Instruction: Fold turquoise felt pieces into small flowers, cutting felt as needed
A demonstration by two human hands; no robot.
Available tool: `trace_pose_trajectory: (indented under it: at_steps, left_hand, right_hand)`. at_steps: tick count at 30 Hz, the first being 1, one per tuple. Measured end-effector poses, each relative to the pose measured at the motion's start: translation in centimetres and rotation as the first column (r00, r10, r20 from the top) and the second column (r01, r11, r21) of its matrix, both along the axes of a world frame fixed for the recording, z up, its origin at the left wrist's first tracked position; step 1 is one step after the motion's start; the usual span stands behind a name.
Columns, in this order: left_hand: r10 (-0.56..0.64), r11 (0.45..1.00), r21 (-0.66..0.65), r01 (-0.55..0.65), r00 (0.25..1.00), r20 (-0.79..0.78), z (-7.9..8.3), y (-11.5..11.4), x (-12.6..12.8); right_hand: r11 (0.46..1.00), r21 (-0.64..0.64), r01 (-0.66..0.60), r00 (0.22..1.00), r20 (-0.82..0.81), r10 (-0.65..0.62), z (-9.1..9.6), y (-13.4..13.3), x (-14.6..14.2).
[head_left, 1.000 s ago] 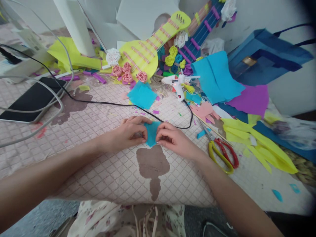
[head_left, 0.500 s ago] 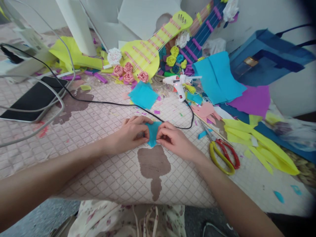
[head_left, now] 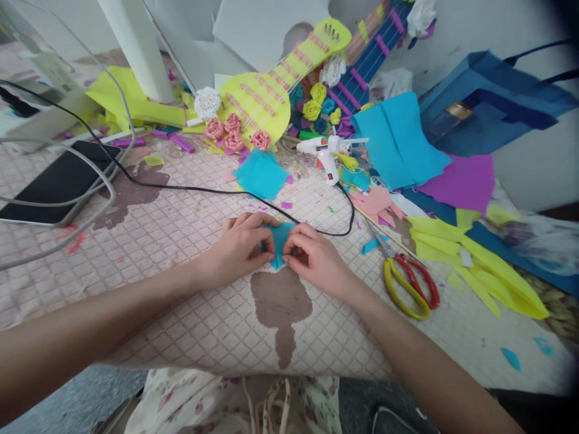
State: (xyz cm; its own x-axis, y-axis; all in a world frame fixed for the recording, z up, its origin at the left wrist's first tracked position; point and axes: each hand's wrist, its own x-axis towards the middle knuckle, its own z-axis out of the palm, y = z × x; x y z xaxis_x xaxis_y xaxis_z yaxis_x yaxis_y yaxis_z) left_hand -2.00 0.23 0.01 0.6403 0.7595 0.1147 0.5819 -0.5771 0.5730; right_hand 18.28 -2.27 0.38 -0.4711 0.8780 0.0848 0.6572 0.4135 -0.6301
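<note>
Between my two hands is a small piece of blue crepe paper [head_left: 281, 236], its lower end narrowed to a folded tip. My left hand [head_left: 244, 244] pinches its left side with thumb and fingers. On the right edge, near the tip, my right hand [head_left: 313, 256] pinches it too. Fingers cover parts of both sides. Beyond the hands lies a blue paper square [head_left: 261, 175]. A white glue gun [head_left: 329, 161] with a lit red light rests on the table behind my right hand, its black cord running past my fingers.
Scissors [head_left: 409, 283] with yellow and red handles lie right of my right arm. A yellow paper guitar [head_left: 260, 99] with pink roses leans at the back. Yellow strips [head_left: 479, 265], blue sheets [head_left: 398, 141] and a blue bag [head_left: 493, 102] stand right; a black phone [head_left: 63, 181] lies left.
My right hand has shifted slightly left and inward at the lower edge of the blue paper. The paper's lower end looks more folded. My left hand is nearly still.
</note>
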Motion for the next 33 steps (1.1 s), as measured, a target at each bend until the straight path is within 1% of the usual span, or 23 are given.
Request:
trace_pose_trajectory:
  at_steps: [6, 11, 13, 22, 33]
  left_hand:
    - [0.017, 1.0, -0.009, -0.017, 1.0, 0.005, 0.21, -0.07, 0.07]
    - [-0.037, 0.998, -0.046, 0.038, 0.999, 0.027, 0.43, 0.16, -0.22]
    - [-0.041, 0.998, -0.048, 0.042, 0.999, 0.025, 0.39, 0.23, -0.26]
    - [0.012, 1.0, 0.003, -0.012, 1.0, 0.008, -0.04, -0.04, 0.08]
    - [0.035, 0.999, -0.017, -0.034, 0.999, 0.024, 0.07, 0.02, 0.28]
  right_hand:
    - [1.0, -0.013, 0.029, 1.0, 0.013, -0.028, 0.15, -0.26, -0.25]
    - [1.0, -0.005, 0.027, 1.0, 0.013, -0.027, 0.2, -0.28, -0.14]
    - [1.0, -0.004, 0.024, 1.0, 0.012, -0.024, 0.15, -0.26, -0.11]
    - [1.0, 0.005, 0.027, 0.999, 0.017, -0.027, 0.07, -0.24, -0.24]
    - [1.0, 0.002, 0.032, 0.999, 0.021, -0.032, 0.21, -0.24, -0.27]
